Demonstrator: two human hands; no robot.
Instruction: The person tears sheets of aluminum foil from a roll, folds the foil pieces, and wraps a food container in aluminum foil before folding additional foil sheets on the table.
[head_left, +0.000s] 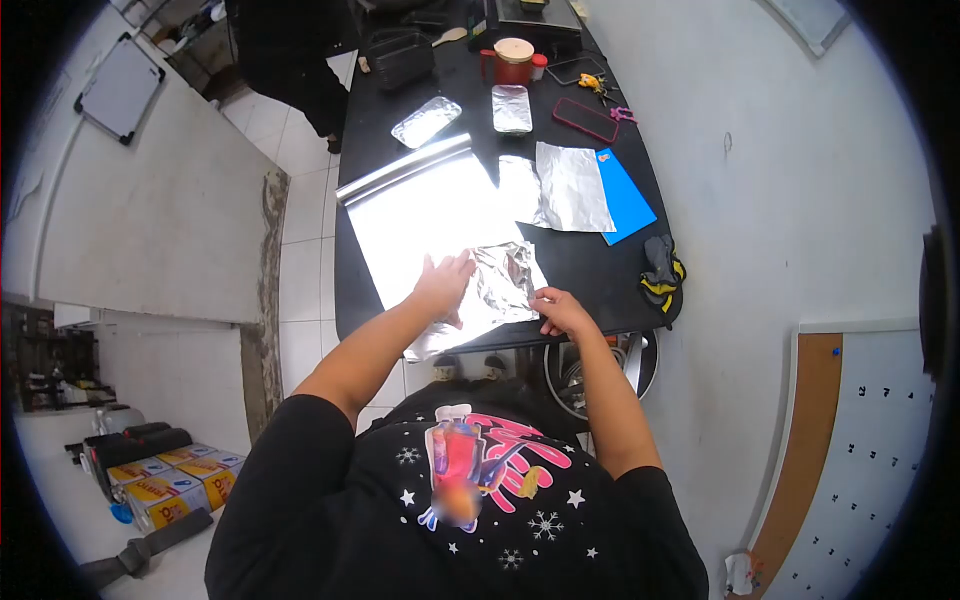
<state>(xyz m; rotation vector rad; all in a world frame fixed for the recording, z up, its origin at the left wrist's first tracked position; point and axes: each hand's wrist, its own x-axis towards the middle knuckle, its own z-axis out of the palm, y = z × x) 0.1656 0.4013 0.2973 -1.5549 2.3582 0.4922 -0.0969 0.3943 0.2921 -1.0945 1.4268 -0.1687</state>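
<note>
While the near end of the foil sheet lies at the close edge of the black table, the right hand has its fingers curled at the right edge of the crumpled foil; whether they pinch it, I cannot tell. The left hand is open, its fingers spread over the foil on the left side of that wrinkled piece, which rests on the sheet between the two hands. Such thin metal probably tears at its creases, so light, flat pressure suits it best — steady with the left palm, smooth outward with the right fingertips, and keep the edges lined up. Beyond, two cut foil pieces lie beside each other, one partly over a blue folder. The foil roll lies at the sheet's far end, with a foil-covered container and a red cup farther off.
</note>
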